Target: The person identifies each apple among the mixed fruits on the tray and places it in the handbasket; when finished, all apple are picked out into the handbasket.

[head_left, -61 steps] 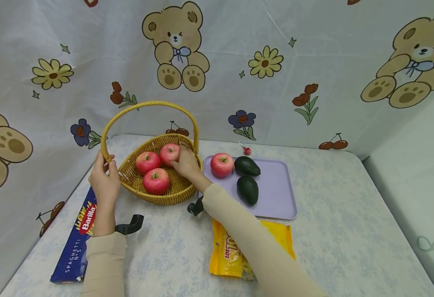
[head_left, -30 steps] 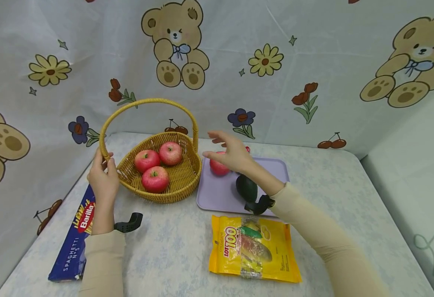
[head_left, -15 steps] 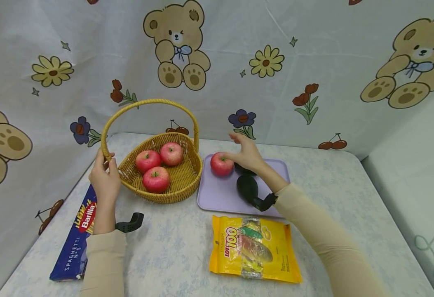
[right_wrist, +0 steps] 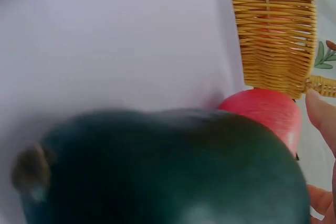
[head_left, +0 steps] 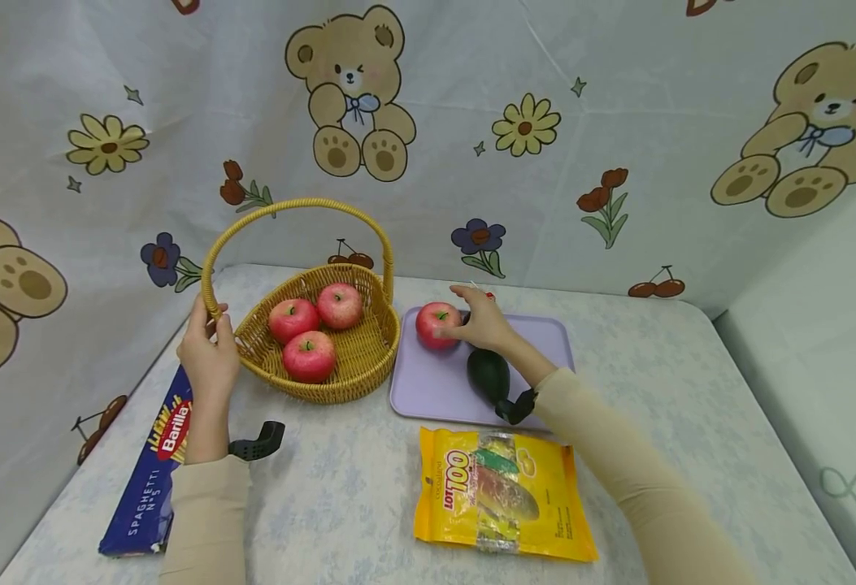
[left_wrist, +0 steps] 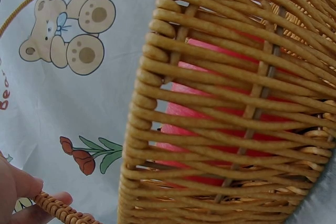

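the basket (head_left: pixel 369 357) and its arched handle (head_left: pixel 296 207) wall off the tray's (head_left: pixel 545 341) left side; an avocado (head_left: pixel 488 375) lies just behind the right hand (head_left: pixel 482 323) (touching the wrist, it seems); the tray's right half is bare; a snack bag (head_left: pixel 501 496) blocks the near table.

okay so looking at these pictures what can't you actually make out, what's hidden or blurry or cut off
- Second avocado, head view: the right hand covers nearly all of it.
- Right hand's grip on the apple: the fingers touch it, but how far they wrap cannot be told; the right wrist view shows only fingertips at its edge.
- Near avocado, right wrist view: blurred, too close.
- Apples in the basket, left wrist view: only red patches between the weave.
- Spaghetti box: partly under the left sleeve.
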{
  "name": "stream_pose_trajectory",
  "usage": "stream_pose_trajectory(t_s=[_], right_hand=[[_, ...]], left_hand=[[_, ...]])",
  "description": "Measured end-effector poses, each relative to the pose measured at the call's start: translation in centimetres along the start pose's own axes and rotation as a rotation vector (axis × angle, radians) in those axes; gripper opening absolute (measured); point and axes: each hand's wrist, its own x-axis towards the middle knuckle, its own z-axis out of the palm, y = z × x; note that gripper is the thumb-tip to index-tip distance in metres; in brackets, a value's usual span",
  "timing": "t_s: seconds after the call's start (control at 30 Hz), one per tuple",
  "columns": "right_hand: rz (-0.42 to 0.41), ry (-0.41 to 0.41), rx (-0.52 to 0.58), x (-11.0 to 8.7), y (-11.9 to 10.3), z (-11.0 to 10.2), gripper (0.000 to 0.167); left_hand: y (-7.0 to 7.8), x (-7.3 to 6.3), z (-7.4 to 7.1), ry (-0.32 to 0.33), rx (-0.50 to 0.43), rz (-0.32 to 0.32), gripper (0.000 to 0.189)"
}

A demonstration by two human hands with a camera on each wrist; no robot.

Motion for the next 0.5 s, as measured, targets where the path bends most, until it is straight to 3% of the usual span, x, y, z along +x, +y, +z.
stream_pose_trajectory(t_s=[0.23,0.5], right_hand=[[0.034,-0.009,-0.133,-0.1,0.3,1.3,0.090],[0.029,-0.008,-0.204,-0.2,0.0,1.6,0.089]], left_hand=[[-0.1,0.0,0.0,0.008,0.001,0.020,0.031],[-0.1,0.0,0.0,0.005,-0.007,0.015,0.029]])
